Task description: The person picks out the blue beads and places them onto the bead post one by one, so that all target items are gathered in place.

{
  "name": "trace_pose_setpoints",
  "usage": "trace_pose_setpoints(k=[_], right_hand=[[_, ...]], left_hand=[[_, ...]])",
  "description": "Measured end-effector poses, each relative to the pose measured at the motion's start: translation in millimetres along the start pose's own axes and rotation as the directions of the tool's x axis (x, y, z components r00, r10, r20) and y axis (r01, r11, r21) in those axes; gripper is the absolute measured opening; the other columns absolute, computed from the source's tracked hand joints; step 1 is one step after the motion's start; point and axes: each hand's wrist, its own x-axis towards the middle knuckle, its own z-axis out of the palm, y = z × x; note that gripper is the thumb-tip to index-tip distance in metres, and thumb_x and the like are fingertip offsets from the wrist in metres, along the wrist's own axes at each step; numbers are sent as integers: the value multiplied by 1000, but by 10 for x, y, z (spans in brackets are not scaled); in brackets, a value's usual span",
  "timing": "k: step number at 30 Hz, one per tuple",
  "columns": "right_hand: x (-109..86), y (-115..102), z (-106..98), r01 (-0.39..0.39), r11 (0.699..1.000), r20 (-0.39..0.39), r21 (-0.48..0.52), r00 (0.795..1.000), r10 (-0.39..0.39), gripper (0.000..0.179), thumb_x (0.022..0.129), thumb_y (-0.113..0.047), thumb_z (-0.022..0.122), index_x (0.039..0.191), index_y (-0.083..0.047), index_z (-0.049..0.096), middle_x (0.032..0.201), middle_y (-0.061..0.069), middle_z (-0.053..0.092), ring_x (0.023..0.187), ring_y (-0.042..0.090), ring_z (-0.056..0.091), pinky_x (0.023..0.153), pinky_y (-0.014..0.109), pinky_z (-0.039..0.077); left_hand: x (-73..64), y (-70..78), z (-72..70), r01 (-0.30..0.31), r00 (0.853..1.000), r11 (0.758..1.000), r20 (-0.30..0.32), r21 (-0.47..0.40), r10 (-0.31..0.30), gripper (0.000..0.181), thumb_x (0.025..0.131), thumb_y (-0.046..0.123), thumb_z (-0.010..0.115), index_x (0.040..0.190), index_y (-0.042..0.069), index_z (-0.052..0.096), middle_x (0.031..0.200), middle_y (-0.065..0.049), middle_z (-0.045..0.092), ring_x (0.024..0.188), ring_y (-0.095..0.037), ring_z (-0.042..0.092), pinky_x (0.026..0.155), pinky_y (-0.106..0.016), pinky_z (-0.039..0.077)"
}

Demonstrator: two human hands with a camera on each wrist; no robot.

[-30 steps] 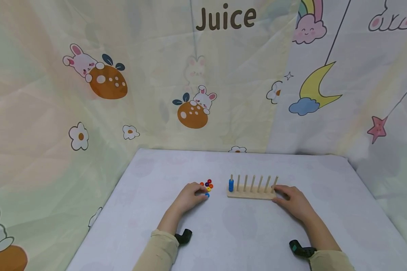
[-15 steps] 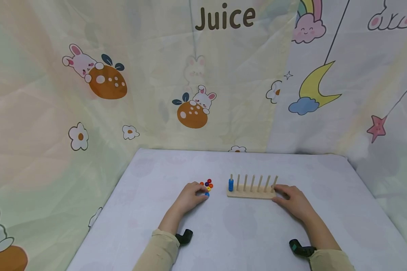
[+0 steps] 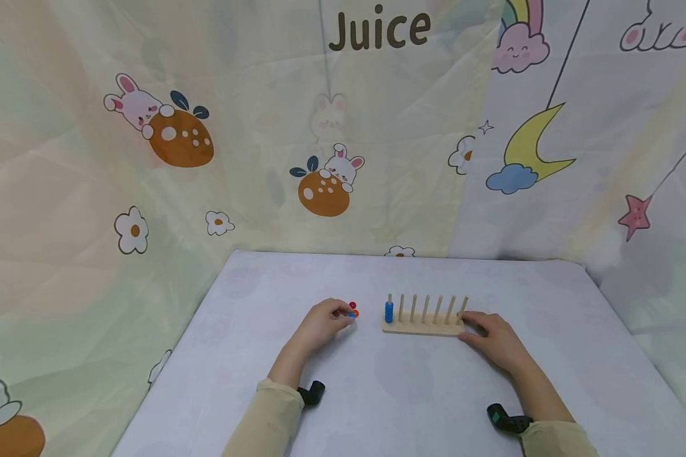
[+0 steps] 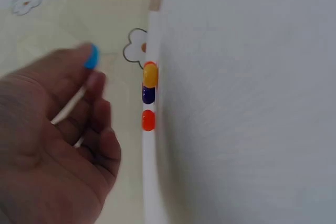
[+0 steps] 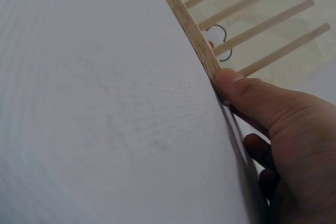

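Note:
My left hand [image 3: 322, 325] pinches a blue bead [image 4: 92, 56] between thumb and fingertips, held up off the table. In the left wrist view, a yellow bead [image 4: 150, 75], a purple bead [image 4: 148, 95] and an orange-red bead [image 4: 148, 120] lie beyond that hand. From the head view the hand hides most of these, leaving a red bead [image 3: 352, 305] showing. A wooden peg board [image 3: 423, 327] carries a row of upright pegs; blue beads [image 3: 389, 312] are stacked on its leftmost one. At the board's right end, my right hand [image 3: 494, 339] grips the base with thumb and fingers.
A white cloth covers the table [image 3: 411, 393], its far edge meeting a printed fabric backdrop [image 3: 251, 158]. Bare wooden pegs [image 5: 262, 27] stick up near the right hand. A black device [image 3: 312, 393] is strapped at each wrist.
The left hand has risen from the table with the blue bead and moved slightly away from me, over the loose beads. The right hand and the peg board have stayed in place.

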Motion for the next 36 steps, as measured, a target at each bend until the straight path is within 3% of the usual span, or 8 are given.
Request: trace_pose_setpoints(k=[8,16,26,36], right_hand=[[-5,-3,5,0,1000,-7,13,1000,0,57,88,-43,72,133,-11,61,137,18,59,121,42,51,99,65,36],[0,39,4,1,1000,16,13,1000,-1,59,88,-45,71,135,-10,59,138,19,58,123,44,50,100,65,35],[11,43,23,11,1000,6,5,1000,-11,57,88,-43,72,134,-11,60,137,18,59,121,42,51,100,63,37],[8,39,5,3,1000,11,1,1000,-3,58,88,-43,72,135,-11,60,137,18,59,122,42,51,100,64,37]], left_hand=[[189,425,-113,-50,999,999,18,-6,50,19,93,39,68,110,30,69,98,14,66,94,-11,58,76,-30,49],[320,726,-89,-87,995,996,56,-4,87,20,94,39,67,112,32,68,99,13,65,94,-11,57,70,-26,50],[382,837,11,-149,988,989,46,5,148,20,95,38,65,113,30,69,101,16,66,96,-7,57,76,-26,49],[389,839,95,-146,987,989,62,7,145,20,95,38,66,113,29,69,101,15,66,96,-7,57,74,-26,49]])
